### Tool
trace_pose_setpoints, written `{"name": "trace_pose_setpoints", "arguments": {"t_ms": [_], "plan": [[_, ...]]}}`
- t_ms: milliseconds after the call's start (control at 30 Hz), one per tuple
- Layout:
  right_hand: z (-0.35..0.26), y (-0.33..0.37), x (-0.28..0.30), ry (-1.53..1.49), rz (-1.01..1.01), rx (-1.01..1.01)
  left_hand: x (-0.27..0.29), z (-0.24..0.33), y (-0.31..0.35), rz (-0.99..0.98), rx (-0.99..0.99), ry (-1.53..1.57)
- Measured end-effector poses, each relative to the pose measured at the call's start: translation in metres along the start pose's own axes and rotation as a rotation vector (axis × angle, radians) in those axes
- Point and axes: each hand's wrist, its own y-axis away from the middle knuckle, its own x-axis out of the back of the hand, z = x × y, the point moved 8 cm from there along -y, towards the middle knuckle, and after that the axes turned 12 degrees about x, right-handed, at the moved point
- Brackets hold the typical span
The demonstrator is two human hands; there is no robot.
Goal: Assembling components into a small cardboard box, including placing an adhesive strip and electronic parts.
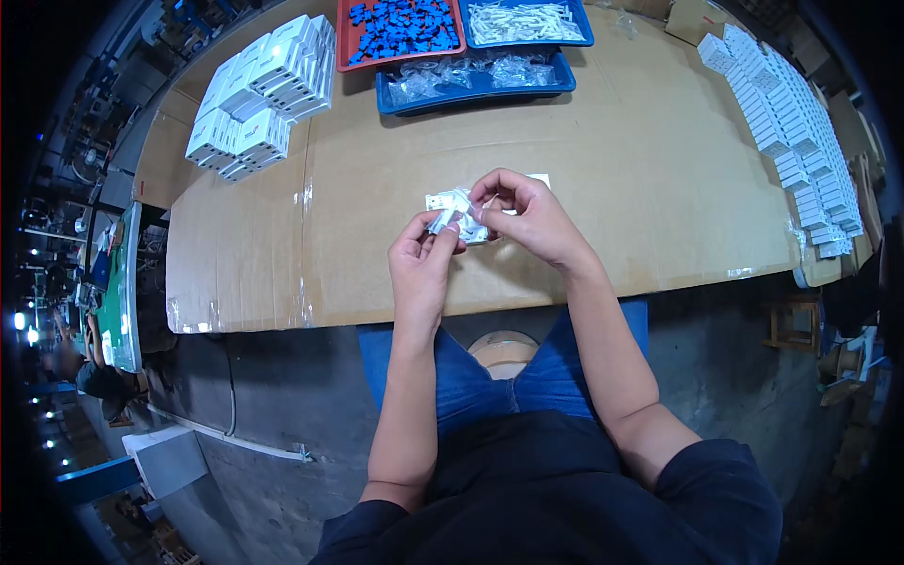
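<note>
Over the near middle of the cardboard-covered table, my left hand (426,252) pinches a small white piece (441,221) between thumb and fingers. Close beside it, my right hand (529,218) has its thumb and fingertips pressed together at the right side of the same white cluster. What those fingertips grip is too small to make out. Between and under both hands lies a flat white thing (435,201), partly covered by them. It could be an opened small box, but its shape is mostly hidden. A white edge (540,179) shows behind my right hand.
Stacked white boxes (250,94) stand at the far left, and long rows of white boxes (786,132) line the right side. At the back are a red tray (350,66) of blue parts, a blue tray (589,40) of white sticks and another blue tray (471,102) of clear bags.
</note>
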Motion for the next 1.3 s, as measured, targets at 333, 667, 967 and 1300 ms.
{"name": "trace_pose_setpoints", "arguments": {"t_ms": [333,667,967,1300], "plan": [[0.004,0.002,0.004,-0.183,0.034,-0.099,0.004,0.007,-0.001,0.049,-0.050,0.021],[0.002,0.002,0.005,-0.236,0.097,-0.107,0.002,0.010,0.002,0.079,-0.018,0.069],[0.009,0.003,0.009,-0.164,0.112,-0.171,0.014,0.002,-0.004,0.095,-0.067,-0.074],[0.003,0.003,-0.001,-0.254,-0.015,-0.115,0.005,-0.012,-0.008,-0.102,0.210,-0.017]]}}
